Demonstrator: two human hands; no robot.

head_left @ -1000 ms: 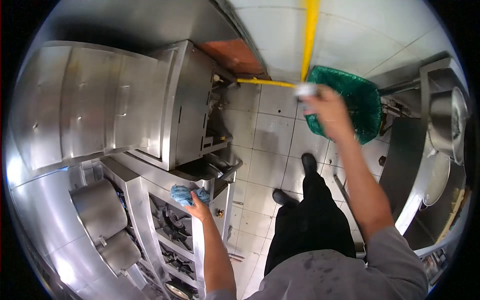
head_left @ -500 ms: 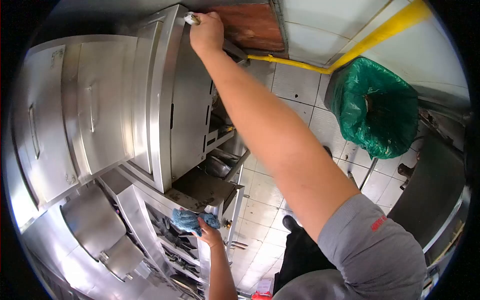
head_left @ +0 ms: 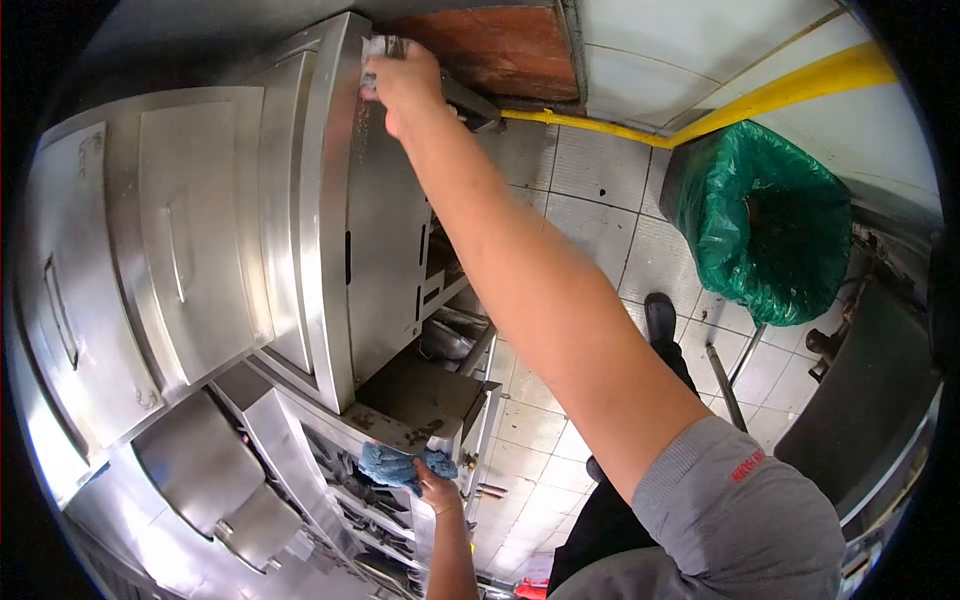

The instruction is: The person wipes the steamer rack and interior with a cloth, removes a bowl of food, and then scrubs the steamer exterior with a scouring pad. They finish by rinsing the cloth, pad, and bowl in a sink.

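My right hand [head_left: 408,82] is closed at the top of a steel appliance [head_left: 385,240], on a small whitish-grey item [head_left: 382,46] that I cannot make out. Small droplets or specks show on the steel just below it. Low in the view, my left hand [head_left: 438,490] grips a crumpled blue cloth [head_left: 400,467]. The cloth lies against the front edge of a stained metal tray [head_left: 420,395], at the foot of the appliance.
Steel panels with handles [head_left: 190,230] line the left. Racks of dark metal parts [head_left: 370,520] sit below. A green-lined bin [head_left: 770,225] stands at right under a yellow pipe [head_left: 790,85]. A dark shoe [head_left: 659,316] and a pole [head_left: 725,385] show over the tiled floor [head_left: 590,235].
My right hand has turned, and more of the whitish-grey item shows. My left hand and the blue cloth appear slightly lower and further right, as the whole view has shifted. A shoe has come into view.
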